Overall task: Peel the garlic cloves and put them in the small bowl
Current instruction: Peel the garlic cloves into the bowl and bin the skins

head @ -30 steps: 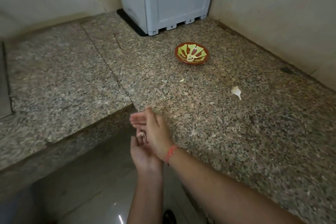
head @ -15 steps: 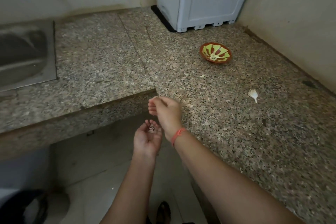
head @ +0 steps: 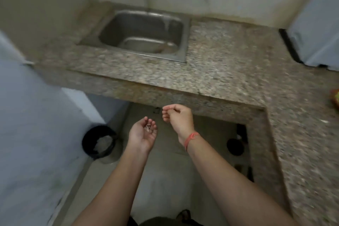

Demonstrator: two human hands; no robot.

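Note:
My left hand (head: 143,134) is palm up over the floor, fingers curled up around a few scraps of garlic skin (head: 148,127). My right hand (head: 177,118) hovers just to its right, in front of the counter edge, fingers curled in, with nothing visible in it; an orange band circles that wrist. Only a sliver of the small red and green bowl (head: 336,99) shows at the far right edge, on the granite counter (head: 229,71). No garlic clove is in view.
A steel sink (head: 143,35) is set in the counter ahead, taps on the wall above it. A black bin (head: 100,141) with a pale liner stands on the floor at lower left. A grey appliance (head: 315,29) sits at the right. Dark objects lie under the counter.
The view has swung left, from the bowl and the loose clove to the sink and the bin. Both hands have stayed close together, and the left one has kept its skins.

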